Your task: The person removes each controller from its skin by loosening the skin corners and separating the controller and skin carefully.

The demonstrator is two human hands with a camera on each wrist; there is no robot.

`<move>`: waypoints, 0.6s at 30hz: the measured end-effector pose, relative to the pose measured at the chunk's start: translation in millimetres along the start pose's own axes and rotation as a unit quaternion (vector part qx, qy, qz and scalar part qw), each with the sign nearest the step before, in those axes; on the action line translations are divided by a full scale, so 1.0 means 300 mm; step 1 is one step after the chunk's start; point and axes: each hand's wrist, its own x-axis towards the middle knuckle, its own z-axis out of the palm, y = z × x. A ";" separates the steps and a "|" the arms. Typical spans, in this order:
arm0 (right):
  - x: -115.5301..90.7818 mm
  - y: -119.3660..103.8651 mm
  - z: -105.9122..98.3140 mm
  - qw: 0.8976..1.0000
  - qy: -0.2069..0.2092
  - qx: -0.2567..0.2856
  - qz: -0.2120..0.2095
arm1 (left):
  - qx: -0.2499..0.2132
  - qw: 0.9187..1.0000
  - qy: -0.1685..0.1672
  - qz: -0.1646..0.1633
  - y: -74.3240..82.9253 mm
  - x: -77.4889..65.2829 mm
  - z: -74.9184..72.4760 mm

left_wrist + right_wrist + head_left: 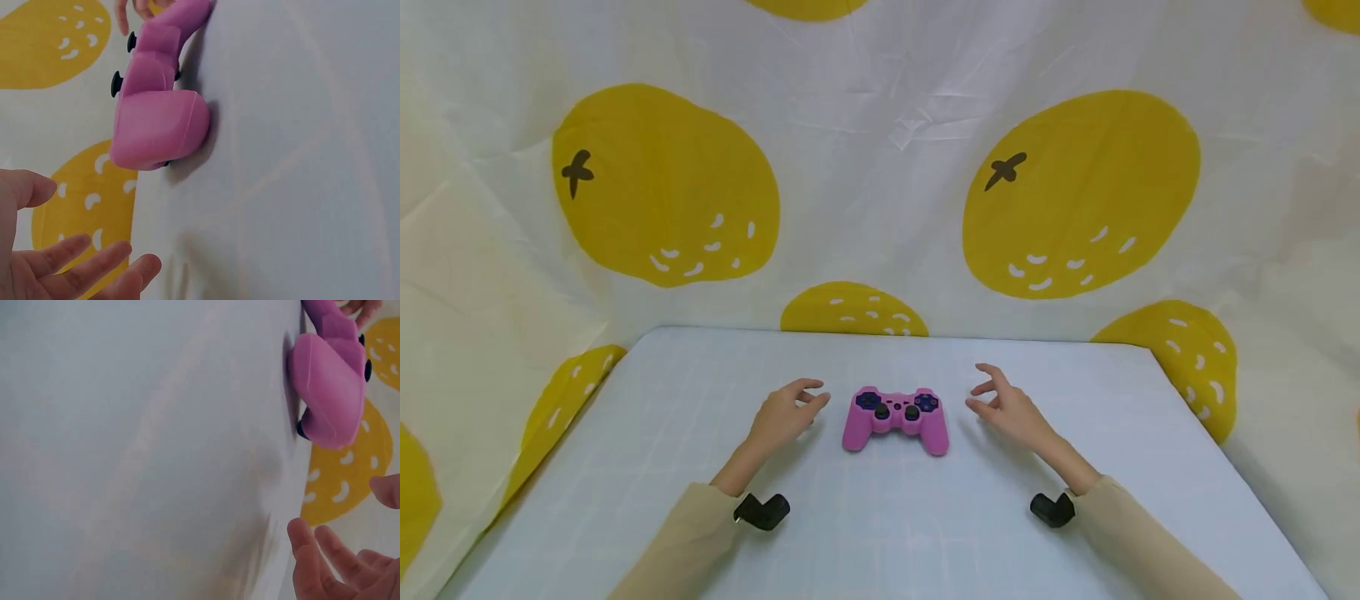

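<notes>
A pink game controller (pixel 896 421) with black thumbsticks lies face up on the white table, its two grips toward the near side. Left of it, the left hand (pixel 784 414) hovers above the surface with relaxed fingers, apart from the controller. On the other side the right hand (pixel 1011 412) is held likewise, fingers spread loosely and holding nothing. In the left wrist view one grip of the controller (pixel 159 128) stands beyond the fingertips (pixel 147 265). The right wrist view has the controller (pixel 331 387) past the right fingers (pixel 303 540), with a gap between.
The white tabletop (pixel 880 533) extends around both hands. Behind and beside it hangs a pale cloth (pixel 865 183) printed with yellow fruit shapes. Black wrist devices (pixel 763 511) sit at the sleeve cuffs, low over the table.
</notes>
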 end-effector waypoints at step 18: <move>0.025 -0.031 0.056 0.992 -0.059 0.104 0.034 | -0.083 0.992 -0.074 -0.062 0.050 0.057 0.083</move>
